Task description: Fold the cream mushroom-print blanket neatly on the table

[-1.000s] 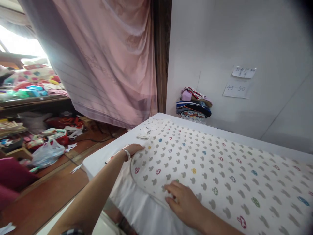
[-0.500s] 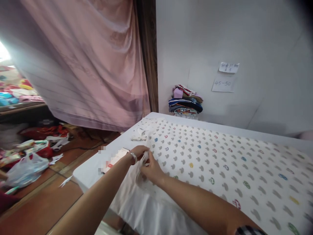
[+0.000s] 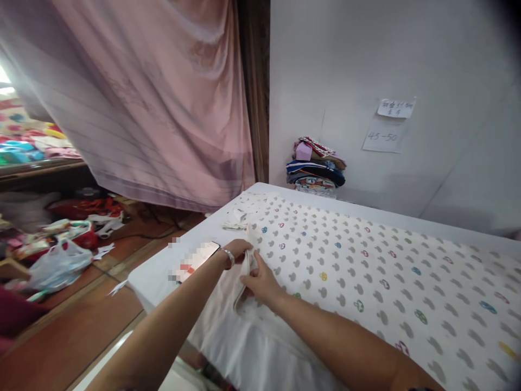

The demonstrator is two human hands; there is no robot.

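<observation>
A white cloth (image 3: 350,271) printed with grey shapes and small coloured mushrooms lies spread over the table. My left hand (image 3: 238,250), with a bracelet at its wrist, pinches the cloth's edge near the table's left side. Close beside it, my right hand (image 3: 262,278) grips the same raised edge between thumb and fingers. Between the two hands the edge stands up in a fold, and plain white fabric hangs below it toward me. The fingertips of my left hand are partly hidden by the fold.
A phone (image 3: 199,260) lies on the white table (image 3: 152,277), beside my left forearm. Small fabric pieces (image 3: 235,225) sit beyond my hands. Folded clothes (image 3: 315,165) are stacked by the wall. A pink curtain (image 3: 171,98) hangs at left, with a plastic bag (image 3: 61,263) on the floor.
The whole view has shifted slightly, so the table and wall sit a little further right. Both hands still hold the cloth's edge, and more of the phone's screen shows.
</observation>
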